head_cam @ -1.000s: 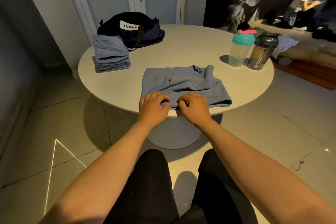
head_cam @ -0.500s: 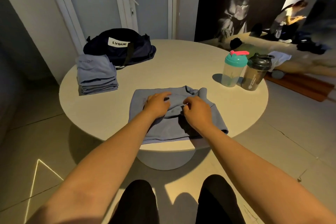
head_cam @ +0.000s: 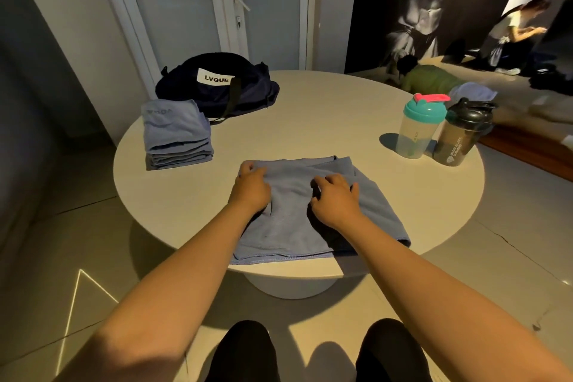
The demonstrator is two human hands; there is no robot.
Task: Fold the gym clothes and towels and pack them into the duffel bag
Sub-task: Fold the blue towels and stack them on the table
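Note:
A blue towel [head_cam: 297, 226] lies folded over on itself at the near side of the round white table [head_cam: 325, 121]. My left hand [head_cam: 251, 187] grips the doubled layer at its far left corner. My right hand [head_cam: 336, 195] sits over the towel's middle with curled fingers pinching the upper layer. A stack of folded blue cloths [head_cam: 176, 133] stands at the table's left. Behind it lies the dark navy duffel bag [head_cam: 217, 84] with a white LVQUE label; whether its top is unzipped I cannot tell.
Two shaker bottles stand at the table's right: a clear one with a teal lid [head_cam: 420, 125] and a dark one with a black lid [head_cam: 462, 133]. A door [head_cam: 192, 0] is behind the bag. People sit on the floor at the far right [head_cam: 514, 31].
Both hands carried the towel's near edge away from me and laid it over the far part, halving the towel. The view tilted forward over the table.

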